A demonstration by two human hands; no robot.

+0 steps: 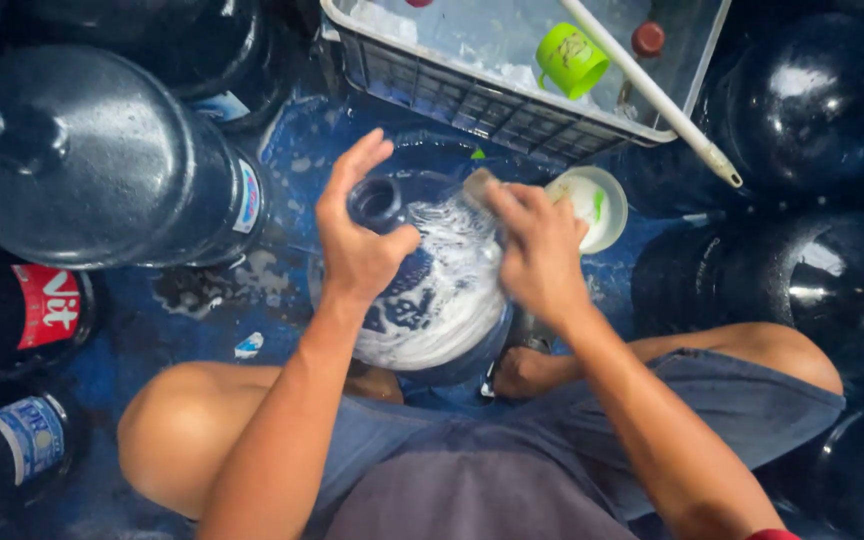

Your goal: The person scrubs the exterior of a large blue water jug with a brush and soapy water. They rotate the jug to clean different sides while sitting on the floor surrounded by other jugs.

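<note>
Between the person's knees stood a soapy water jug (437, 290) on the wet blue floor (202, 330). The left hand (357, 235) loosely cupped its neck, while the right hand (537, 250) closed around a sponge (476, 186) on its shoulder.

The scene was dim and blue-tinted, lit from above. White glare spots sat on the dark jugs at three o'clock (812, 90) and on the big jug at ten o'clock (92, 150). The right hand (542, 250) was motion-blurred. Edges bowed with wide-angle distortion; corners fell into shadow.
</note>
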